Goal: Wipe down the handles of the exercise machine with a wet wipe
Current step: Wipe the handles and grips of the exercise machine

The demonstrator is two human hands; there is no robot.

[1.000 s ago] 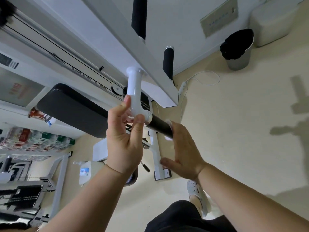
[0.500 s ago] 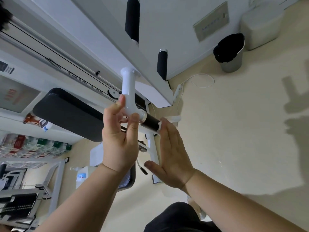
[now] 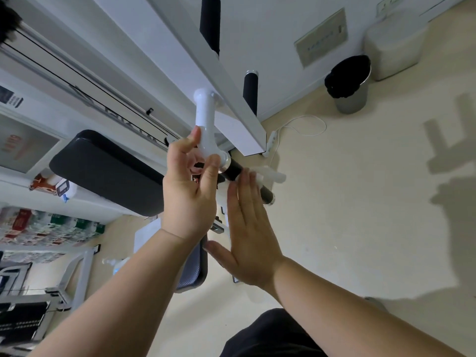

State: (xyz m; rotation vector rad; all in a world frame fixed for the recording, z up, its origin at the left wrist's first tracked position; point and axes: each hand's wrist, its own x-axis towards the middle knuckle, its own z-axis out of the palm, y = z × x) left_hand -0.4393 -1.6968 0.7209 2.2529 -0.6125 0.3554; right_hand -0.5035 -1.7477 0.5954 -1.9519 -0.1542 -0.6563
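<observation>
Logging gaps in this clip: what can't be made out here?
- Wipe: head view, mostly behind the right hand; its contact with the black handle is unseen.
- Handle's middle: covered by the right fingers.
- Wall plate text: too small.
- Left hand palm side: faces away.

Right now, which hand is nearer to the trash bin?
Right. The right hand is at the black handle, on the trash bin's side; the left hand grips the white joint, farther away.
</observation>
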